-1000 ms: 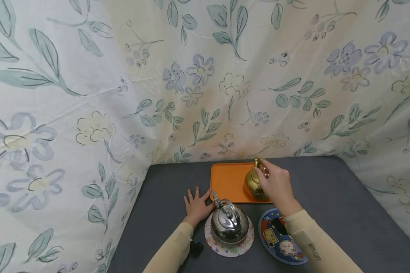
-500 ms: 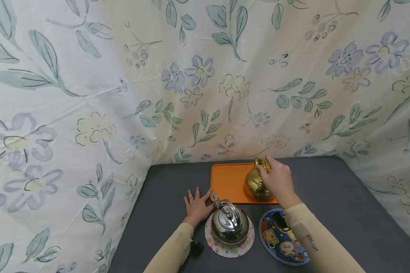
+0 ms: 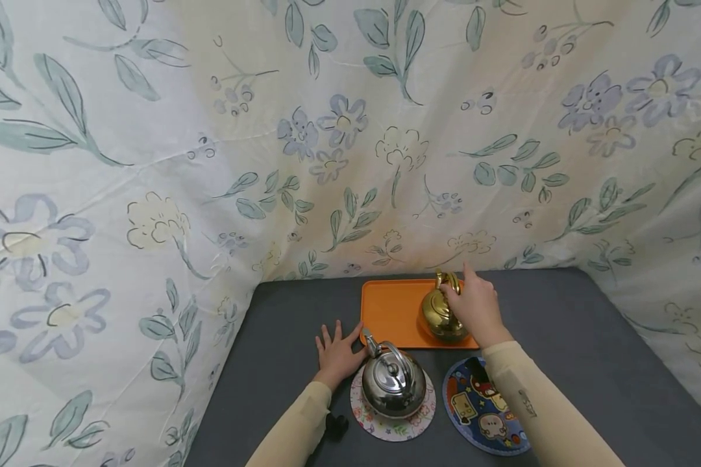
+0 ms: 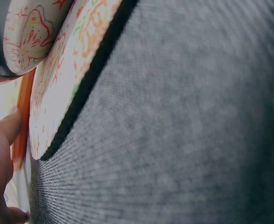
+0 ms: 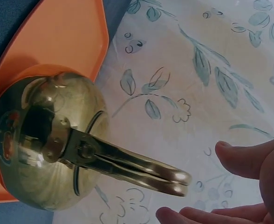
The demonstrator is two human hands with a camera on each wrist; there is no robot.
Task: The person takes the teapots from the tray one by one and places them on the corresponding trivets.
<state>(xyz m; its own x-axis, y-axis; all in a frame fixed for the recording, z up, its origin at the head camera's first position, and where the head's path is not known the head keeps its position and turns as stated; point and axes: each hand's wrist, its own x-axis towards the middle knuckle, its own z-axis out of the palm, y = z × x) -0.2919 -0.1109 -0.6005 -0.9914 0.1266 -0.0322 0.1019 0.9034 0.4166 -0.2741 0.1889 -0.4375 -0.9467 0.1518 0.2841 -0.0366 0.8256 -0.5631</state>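
A gold kettle (image 3: 440, 314) stands on the right part of an orange tray (image 3: 388, 311) at the back of the grey table. My right hand (image 3: 473, 305) hovers beside its upright handle (image 3: 447, 280). In the right wrist view the fingers (image 5: 249, 161) are spread and stay clear of the handle (image 5: 127, 163) of the gold kettle (image 5: 44, 140). My left hand (image 3: 337, 353) lies flat on the table, just left of a silver kettle (image 3: 393, 386). That kettle sits on a round floral coaster (image 3: 391, 425). The coaster's edge (image 4: 62, 79) fills the left wrist view.
A blue cartoon coaster (image 3: 479, 405) lies right of the silver kettle, partly under my right sleeve. Floral cloth (image 3: 350, 143) walls in the table at the back and on both sides. Grey tabletop (image 3: 572, 337) stretches to the right of the tray.
My right hand has loosened from the gold kettle's handle; its fingers have straightened and shifted slightly right. The left hand and silver kettle have not moved.
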